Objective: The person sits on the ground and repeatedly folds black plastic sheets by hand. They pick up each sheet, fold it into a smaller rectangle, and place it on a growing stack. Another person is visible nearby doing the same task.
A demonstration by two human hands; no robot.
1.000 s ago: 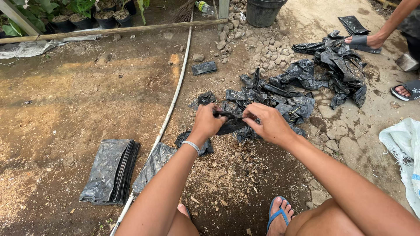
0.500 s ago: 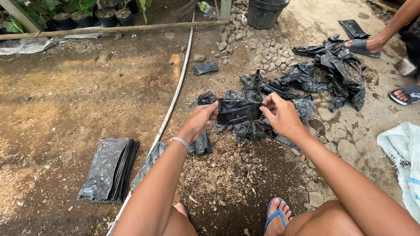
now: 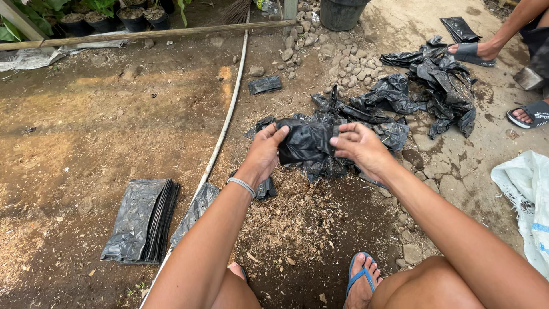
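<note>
Fingers of the left hand [image 3: 264, 153] curl over one edge of a crumpled black plastic nursery bag [image 3: 303, 140], thumb pressed on top, while the right hand [image 3: 359, 147] pinches its opposite edge, holding it stretched between them above the ground. Just beyond lies a heap of similar crumpled black bags [image 3: 394, 103] on dirt and stones. A flattened stack of black bags [image 3: 140, 220] rests to the left, beside a pale hose [image 3: 220, 137]. Another person's sandalled foot [image 3: 472, 52] shows at upper right.
</note>
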